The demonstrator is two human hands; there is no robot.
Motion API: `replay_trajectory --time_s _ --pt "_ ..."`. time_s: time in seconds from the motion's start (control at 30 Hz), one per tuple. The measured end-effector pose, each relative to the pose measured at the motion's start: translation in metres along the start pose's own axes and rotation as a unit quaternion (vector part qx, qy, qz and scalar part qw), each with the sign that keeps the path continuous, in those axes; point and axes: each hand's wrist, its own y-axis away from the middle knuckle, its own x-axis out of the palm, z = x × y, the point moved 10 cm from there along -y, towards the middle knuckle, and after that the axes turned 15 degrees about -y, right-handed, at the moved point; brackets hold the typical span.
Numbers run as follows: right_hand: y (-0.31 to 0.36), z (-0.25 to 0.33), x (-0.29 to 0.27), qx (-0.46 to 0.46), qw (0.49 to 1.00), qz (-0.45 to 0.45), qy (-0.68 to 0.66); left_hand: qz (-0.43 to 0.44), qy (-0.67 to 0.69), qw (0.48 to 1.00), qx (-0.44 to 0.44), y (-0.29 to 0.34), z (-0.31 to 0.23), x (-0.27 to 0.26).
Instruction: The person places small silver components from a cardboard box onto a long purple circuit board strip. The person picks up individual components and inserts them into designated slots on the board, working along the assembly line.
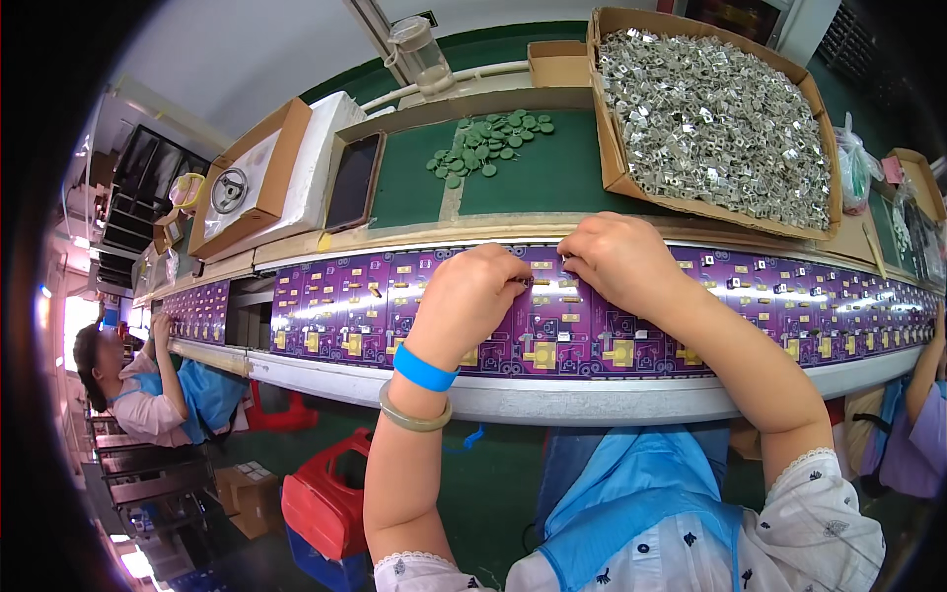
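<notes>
A row of purple circuit boards [424, 340] with yellow and white parts lies along a metal-edged rail in front of me. Over the middle boards is my left hand [475, 296], its fingertips pinched together at a board; whatever they hold is too small to name. Close to its right, my right hand [617, 259] also has thumb and fingers pressed together near the boards' far edge. Its fingers hide what may be between them. A blue band and a pale bangle are on my left wrist.
Behind the boards stands a cardboard box [720, 123] heaped with small metal parts. Green discs [483, 148] with leads lie on the green surface, near a dark tray [353, 183]. A person [148, 385] works at the far left, another [912, 424] at the right. A red chair [321, 498] is below.
</notes>
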Motion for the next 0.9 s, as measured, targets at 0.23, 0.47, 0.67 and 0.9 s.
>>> replay_trajectory --time_s 0.23,0.47,0.67,0.9 --pt "-0.001 0.0 0.002 0.007 1.0 0.015 0.011 -0.014 0.011 1.0 0.005 0.0 -0.001 0.002" --pt "0.0 -0.002 -0.002 0.017 1.0 0.021 0.012 0.02 0.04 0.999 -0.03 0.0 0.007 0.002" --pt "0.003 -0.001 -0.082 0.035 0.991 -0.118 -0.051 -0.057 0.048 0.996 -0.04 -0.023 -0.006 -0.03" --pt "-0.002 -0.092 -0.179 0.092 0.966 -0.213 0.117 -0.171 -0.014 0.984 0.049 -0.103 -0.071 -0.051"
